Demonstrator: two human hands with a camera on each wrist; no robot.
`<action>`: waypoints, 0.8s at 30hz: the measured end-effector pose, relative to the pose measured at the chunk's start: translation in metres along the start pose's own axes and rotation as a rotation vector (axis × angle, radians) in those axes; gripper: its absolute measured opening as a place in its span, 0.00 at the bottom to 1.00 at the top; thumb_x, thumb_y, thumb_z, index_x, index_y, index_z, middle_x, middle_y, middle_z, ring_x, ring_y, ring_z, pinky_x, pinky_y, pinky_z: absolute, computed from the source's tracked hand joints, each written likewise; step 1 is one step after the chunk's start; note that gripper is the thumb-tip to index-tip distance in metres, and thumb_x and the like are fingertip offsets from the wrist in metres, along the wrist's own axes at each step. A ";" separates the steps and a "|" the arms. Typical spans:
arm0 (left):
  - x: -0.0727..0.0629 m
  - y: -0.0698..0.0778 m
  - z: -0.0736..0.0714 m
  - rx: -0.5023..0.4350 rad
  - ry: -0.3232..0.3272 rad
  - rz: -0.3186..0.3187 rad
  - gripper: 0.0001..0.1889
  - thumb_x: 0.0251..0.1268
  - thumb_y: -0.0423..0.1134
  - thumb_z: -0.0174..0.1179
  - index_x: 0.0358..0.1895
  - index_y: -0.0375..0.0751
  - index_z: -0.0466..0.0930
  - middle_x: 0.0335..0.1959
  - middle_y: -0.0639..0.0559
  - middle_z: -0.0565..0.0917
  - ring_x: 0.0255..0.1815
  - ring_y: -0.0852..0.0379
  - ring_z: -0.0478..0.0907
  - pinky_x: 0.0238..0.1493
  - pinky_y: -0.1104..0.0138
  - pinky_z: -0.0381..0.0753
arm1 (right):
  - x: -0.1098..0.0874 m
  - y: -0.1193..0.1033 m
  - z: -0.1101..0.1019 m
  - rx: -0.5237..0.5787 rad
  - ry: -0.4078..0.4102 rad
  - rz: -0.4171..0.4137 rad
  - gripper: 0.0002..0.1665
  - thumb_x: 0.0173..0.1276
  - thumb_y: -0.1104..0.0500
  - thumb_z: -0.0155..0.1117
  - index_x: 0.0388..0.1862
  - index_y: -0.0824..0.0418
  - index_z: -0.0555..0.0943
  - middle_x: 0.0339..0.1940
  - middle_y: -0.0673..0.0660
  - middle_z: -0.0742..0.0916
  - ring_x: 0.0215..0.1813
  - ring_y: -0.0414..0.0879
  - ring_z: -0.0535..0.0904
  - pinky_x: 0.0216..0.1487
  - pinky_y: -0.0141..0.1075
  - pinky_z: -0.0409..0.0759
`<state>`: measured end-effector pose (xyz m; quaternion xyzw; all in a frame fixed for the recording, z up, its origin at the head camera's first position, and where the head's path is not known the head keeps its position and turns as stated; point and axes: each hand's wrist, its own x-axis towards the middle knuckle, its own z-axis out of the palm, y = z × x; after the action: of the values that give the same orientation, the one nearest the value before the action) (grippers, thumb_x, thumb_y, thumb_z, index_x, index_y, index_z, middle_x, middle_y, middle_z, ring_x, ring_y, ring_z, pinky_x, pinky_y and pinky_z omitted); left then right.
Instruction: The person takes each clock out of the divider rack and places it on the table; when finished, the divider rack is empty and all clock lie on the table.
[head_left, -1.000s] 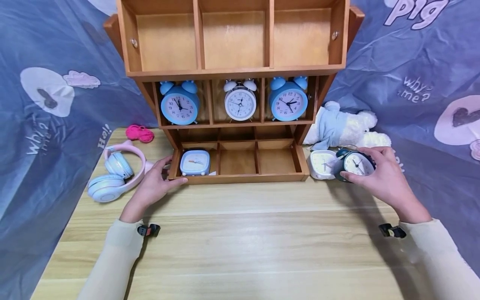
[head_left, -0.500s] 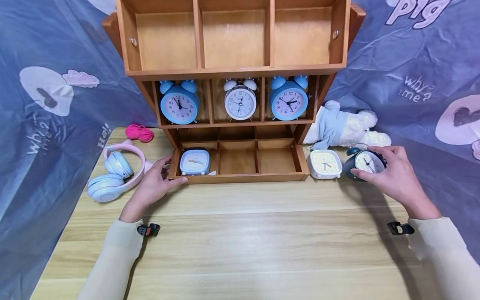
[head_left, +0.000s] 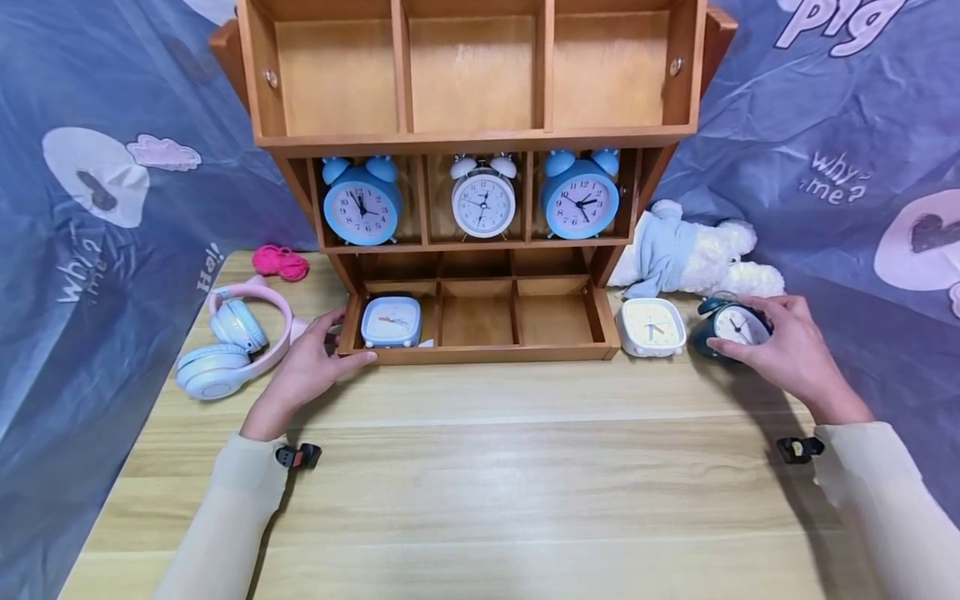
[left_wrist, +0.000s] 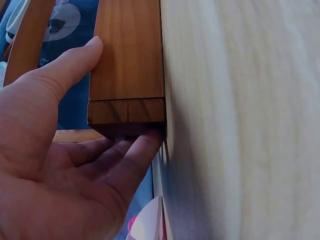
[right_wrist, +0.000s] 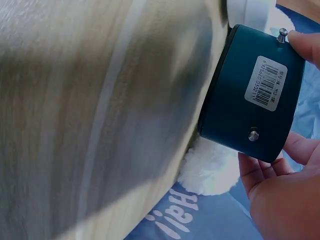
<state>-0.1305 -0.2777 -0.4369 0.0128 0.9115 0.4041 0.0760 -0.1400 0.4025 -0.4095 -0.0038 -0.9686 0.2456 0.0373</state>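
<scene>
My right hand (head_left: 787,350) grips a dark green twin-bell alarm clock (head_left: 738,327) by its sides, at the table's right. In the right wrist view the clock (right_wrist: 250,90) shows its underside, with a barcode label and two small metal feet; its face tilts upward. Just left of it sits a white square alarm clock (head_left: 652,327). My left hand (head_left: 303,375) holds the lower left corner of the wooden shelf (head_left: 495,355). In the left wrist view its thumb lies on the front rail (left_wrist: 127,50) and its fingers reach round the end.
A blue square clock (head_left: 391,321) lies in the bottom left compartment. Two blue clocks (head_left: 363,210) and a white twin-bell clock (head_left: 483,204) stand on the middle tier. Headphones (head_left: 236,342) and pink yarn (head_left: 281,262) lie left, a white plush toy (head_left: 690,250) behind right.
My right hand has moved right with the green clock, uncovering the white square clock's face. My left hand keeps its place on the shelf corner.
</scene>
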 end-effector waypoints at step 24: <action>-0.001 -0.001 0.000 0.004 -0.001 -0.001 0.56 0.72 0.55 0.78 0.91 0.36 0.54 0.87 0.32 0.68 0.78 0.27 0.76 0.75 0.35 0.80 | 0.012 0.002 0.013 -0.009 -0.040 -0.026 0.51 0.67 0.44 0.83 0.79 0.70 0.74 0.71 0.83 0.70 0.67 0.78 0.68 0.57 0.69 0.66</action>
<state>-0.1299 -0.2782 -0.4377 0.0129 0.9122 0.4023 0.0766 -0.1529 0.3990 -0.4208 0.0134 -0.9702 0.2410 0.0213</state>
